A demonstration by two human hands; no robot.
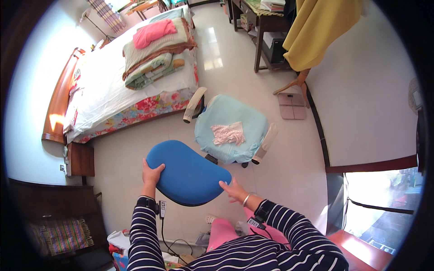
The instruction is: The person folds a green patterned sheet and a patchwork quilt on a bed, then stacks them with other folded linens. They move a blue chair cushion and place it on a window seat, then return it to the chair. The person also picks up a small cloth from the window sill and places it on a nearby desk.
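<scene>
A blue fabric chair backrest (188,172) leans towards me, joined low down to a swivel chair. My left hand (152,174) grips its left edge, thumb on the front face and the other fingers behind. At the right corner, my right hand (235,191) holds the edge with a digit on the front face; its lower fingers hang clear of the fabric. A light blue cover wraps the chair seat (234,108), and a crumpled pink patterned cloth (229,133) lies on it. Beige sleeves cover the left armrest (195,104) and the right armrest (266,144).
A bed (101,84) with folded quilts (154,64) stands at the upper left. Beyond the chair are a bathroom scale (292,106), a wooden stand draped with yellow cloth (318,34), and a desk (259,50). Cables (162,233) hang by my left arm.
</scene>
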